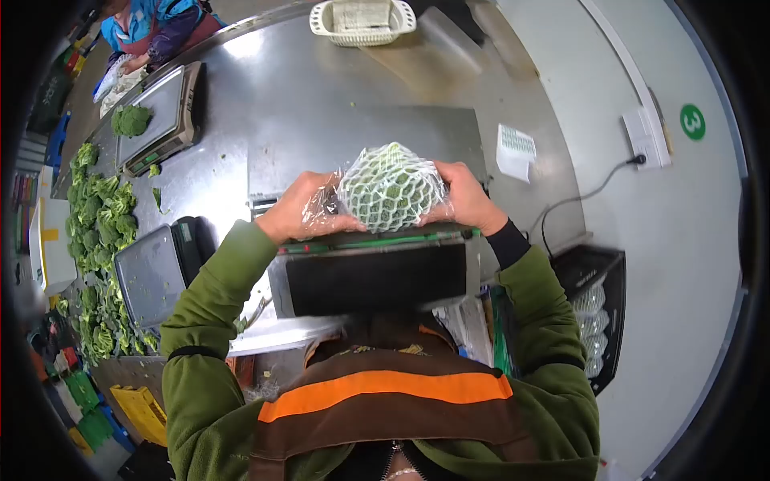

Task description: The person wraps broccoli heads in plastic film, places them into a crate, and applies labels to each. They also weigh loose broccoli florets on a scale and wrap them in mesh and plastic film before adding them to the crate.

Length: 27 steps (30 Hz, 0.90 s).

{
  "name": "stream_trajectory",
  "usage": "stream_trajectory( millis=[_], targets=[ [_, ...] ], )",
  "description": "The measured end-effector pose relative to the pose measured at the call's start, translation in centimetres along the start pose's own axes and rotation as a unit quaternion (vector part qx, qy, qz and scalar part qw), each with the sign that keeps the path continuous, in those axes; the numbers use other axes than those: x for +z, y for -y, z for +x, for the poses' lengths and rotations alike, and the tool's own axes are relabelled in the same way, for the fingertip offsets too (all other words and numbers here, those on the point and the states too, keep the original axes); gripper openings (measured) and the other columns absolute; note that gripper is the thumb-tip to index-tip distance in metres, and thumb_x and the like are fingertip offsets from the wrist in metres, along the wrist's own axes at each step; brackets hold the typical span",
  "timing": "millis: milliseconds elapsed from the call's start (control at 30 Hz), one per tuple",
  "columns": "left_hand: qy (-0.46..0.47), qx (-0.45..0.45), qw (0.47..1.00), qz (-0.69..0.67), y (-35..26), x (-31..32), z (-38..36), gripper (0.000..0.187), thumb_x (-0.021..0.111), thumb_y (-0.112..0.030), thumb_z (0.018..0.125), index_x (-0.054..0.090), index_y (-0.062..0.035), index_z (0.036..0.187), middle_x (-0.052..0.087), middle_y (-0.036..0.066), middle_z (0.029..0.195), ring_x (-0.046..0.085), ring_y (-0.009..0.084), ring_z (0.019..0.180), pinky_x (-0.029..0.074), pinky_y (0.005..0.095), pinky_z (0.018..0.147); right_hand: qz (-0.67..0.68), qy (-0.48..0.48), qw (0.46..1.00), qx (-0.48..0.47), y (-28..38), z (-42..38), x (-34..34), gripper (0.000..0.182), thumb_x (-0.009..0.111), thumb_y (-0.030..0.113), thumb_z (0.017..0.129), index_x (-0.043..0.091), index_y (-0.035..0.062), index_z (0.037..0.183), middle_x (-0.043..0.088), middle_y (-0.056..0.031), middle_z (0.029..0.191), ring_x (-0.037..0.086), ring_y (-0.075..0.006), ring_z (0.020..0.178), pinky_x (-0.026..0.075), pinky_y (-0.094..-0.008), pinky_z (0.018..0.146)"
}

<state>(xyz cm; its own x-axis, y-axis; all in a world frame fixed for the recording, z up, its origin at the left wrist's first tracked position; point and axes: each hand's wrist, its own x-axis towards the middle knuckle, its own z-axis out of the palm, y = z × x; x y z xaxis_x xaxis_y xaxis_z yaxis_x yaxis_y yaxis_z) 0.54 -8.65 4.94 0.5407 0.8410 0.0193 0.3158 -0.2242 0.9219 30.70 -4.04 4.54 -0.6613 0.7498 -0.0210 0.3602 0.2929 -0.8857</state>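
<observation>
Between my two hands sits a broccoli head in a white foam net, with clear plastic film over it. My left hand grips its left side, and shiny film bunches around those fingers. On the opposite side, my right hand is closed against the net, thumb toward me. Both hands are just above the green-edged front bar of a film-wrapping device. Its dark front panel faces me. The broccoli's underside is hidden.
Loose broccoli florets are heaped at left, near a scale bearing one broccoli head and a second scale. A cream basket stands far back, a label sheet right. A black crate holds netted items. Another person works at upper left.
</observation>
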Motion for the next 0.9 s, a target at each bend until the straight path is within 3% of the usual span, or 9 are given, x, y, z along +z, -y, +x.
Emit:
stream_trajectory(
  millis=[100,167,200,233,300,533,633,767,900],
  targets=[
    [0.050,-0.045,0.996,-0.058,-0.3,3.4,-3.9,0.051,0.075,-0.040,0.084,0.065,0.0038,0.109,0.071,0.015,0.091,0.066,0.0193,0.080,0.052,0.0358,0.075,0.033,-0.049,0.998,-0.017,1.8,-5.1,3.5,0.063,0.083,0.042,0.074,0.062,-0.0028,0.114,0.070,-0.0157,0.086,0.069,-0.0236,0.071,0.053,-0.0326,0.070],
    [0.109,-0.202,0.971,-0.068,-0.7,5.7,-6.6,0.053,0.067,-0.047,0.089,0.065,0.0041,0.105,0.071,0.016,0.086,0.065,0.0186,0.074,0.051,0.0346,0.070,0.192,0.029,0.950,0.244,3.9,-8.7,5.6,0.057,0.075,0.045,0.083,0.063,-0.0010,0.114,0.067,-0.0113,0.077,0.066,-0.0197,0.059,0.053,-0.0287,0.055],
    [0.103,-0.170,0.973,-0.114,-0.8,7.3,-7.7,0.060,0.060,-0.054,0.092,0.065,0.0041,0.103,0.070,0.016,0.083,0.066,0.0189,0.071,0.053,0.0322,0.065,0.227,0.057,0.925,0.299,3.5,-10.1,6.9,0.057,0.064,0.051,0.090,0.064,-0.0021,0.113,0.064,-0.0098,0.073,0.064,-0.0156,0.054,0.052,-0.0257,0.046],
    [0.158,-0.317,0.875,-0.332,-1.3,8.7,-9.2,0.069,0.053,-0.063,0.091,0.066,0.0036,0.103,0.069,0.017,0.086,0.068,0.0212,0.069,0.057,0.0308,0.062,0.261,0.091,0.889,0.364,2.0,-11.6,8.4,0.067,0.053,0.058,0.093,0.059,-0.0023,0.121,0.066,-0.0103,0.080,0.065,-0.0160,0.058,0.053,-0.0270,0.046],
    [0.188,-0.397,0.805,-0.398,2.5,12.6,-11.9,0.073,0.045,-0.063,0.094,0.061,0.0055,0.112,0.070,0.019,0.088,0.071,0.0239,0.065,0.061,0.0315,0.057,0.300,0.083,0.878,0.364,0.5,-14.3,11.8,0.079,0.042,0.069,0.093,0.051,0.0009,0.132,0.067,-0.0117,0.097,0.067,-0.0173,0.062,0.054,-0.0274,0.047],
    [0.064,-0.468,0.697,-0.539,3.5,16.7,-18.5,0.073,0.042,-0.061,0.097,0.050,0.0048,0.127,0.067,0.023,0.096,0.071,0.0274,0.076,0.062,0.0363,0.065,0.554,0.078,0.687,0.464,-1.2,-21.2,13.8,0.073,0.028,0.066,0.098,0.042,0.0077,0.140,0.061,-0.0171,0.123,0.068,-0.0233,0.089,0.058,-0.0329,0.074],
    [-0.049,-0.460,0.683,-0.566,0.1,16.0,-20.3,0.067,0.038,-0.060,0.099,0.045,0.0000,0.128,0.061,0.021,0.105,0.067,0.0297,0.092,0.058,0.0369,0.076,0.452,-0.088,0.782,0.421,1.8,-22.4,14.3,0.067,0.028,0.061,0.100,0.046,0.0059,0.135,0.062,-0.0154,0.116,0.067,-0.0255,0.095,0.058,-0.0377,0.074],
    [-0.246,-0.409,0.798,-0.367,-2.8,18.3,-19.1,0.040,0.040,-0.045,0.104,0.050,-0.0081,0.095,0.050,0.003,0.076,0.057,0.0122,0.066,0.052,0.0261,0.057,0.046,-0.258,0.936,0.234,2.5,-20.8,17.1,0.026,0.060,0.027,0.098,0.055,0.0009,0.097,0.059,-0.0094,0.071,0.060,-0.0168,0.062,0.046,-0.0320,0.055],
    [-0.363,-0.300,0.863,-0.182,-0.8,20.1,-19.0,0.029,0.048,-0.028,0.104,0.052,-0.0077,0.083,0.038,-0.007,0.057,0.038,0.0002,0.050,0.034,0.0192,0.045,-0.077,-0.324,0.920,0.207,2.9,-20.0,16.0,0.025,0.066,0.017,0.093,0.054,0.0004,0.078,0.052,-0.0137,0.059,0.051,-0.0211,0.049,0.038,-0.0358,0.049]
  ],
)
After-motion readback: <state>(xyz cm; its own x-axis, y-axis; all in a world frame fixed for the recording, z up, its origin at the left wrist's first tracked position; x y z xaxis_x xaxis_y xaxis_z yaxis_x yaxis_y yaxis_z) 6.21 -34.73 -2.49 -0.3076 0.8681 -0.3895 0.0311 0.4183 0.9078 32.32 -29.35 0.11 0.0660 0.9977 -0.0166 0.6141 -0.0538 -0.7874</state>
